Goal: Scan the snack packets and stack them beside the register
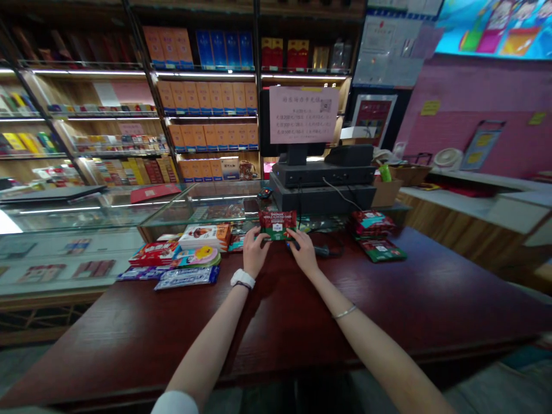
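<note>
A red and green chocolate packet [278, 221] stands upright at the back of the dark red counter, its printed front facing me. My left hand [255, 253] pinches its left edge, and my right hand [302, 250] grips its right edge. A white watch is on the left wrist, a thin bangle on the right. To the right lies a small pile of similar red and green packets [382, 249]. Left of my hands are a white and orange box [204, 236], a red snack pack [155, 253] and blue-purple wrapped bars [187, 277].
Behind the packet stands a dark cash register [323, 190] with a sign [302, 115] on its screen. A black cable and a dark handheld device [321, 250] lie right of my hands. Glass display cases [64, 253] adjoin the counter [276, 333] at left; stocked shelves rise behind.
</note>
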The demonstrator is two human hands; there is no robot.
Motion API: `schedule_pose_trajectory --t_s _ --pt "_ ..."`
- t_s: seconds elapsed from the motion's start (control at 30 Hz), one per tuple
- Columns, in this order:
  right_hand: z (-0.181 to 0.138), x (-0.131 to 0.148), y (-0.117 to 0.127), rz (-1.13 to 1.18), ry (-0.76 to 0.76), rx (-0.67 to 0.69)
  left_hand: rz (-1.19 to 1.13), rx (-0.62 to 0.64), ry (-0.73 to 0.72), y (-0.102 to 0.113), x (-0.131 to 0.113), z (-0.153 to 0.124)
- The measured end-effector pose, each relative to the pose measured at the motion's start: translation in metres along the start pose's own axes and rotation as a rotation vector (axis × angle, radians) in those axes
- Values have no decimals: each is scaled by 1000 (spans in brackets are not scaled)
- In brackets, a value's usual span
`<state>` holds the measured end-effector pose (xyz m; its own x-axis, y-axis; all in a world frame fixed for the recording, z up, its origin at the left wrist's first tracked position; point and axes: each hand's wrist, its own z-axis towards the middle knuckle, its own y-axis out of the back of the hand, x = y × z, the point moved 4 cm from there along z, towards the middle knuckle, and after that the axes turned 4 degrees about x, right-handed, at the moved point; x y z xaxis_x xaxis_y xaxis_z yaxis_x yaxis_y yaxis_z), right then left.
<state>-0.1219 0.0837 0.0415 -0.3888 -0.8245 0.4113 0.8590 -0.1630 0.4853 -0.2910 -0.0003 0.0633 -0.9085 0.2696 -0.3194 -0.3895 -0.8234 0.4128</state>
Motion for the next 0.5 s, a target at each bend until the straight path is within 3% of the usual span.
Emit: schedule_pose_trajectory --t_s 0.2,0.5 --pt "-4 6 -5 -12 17 5 54 3 -10 7 3 -8" --pt "-5 10 -2 -38 4 12 105 49 85 -2 -3 -13"
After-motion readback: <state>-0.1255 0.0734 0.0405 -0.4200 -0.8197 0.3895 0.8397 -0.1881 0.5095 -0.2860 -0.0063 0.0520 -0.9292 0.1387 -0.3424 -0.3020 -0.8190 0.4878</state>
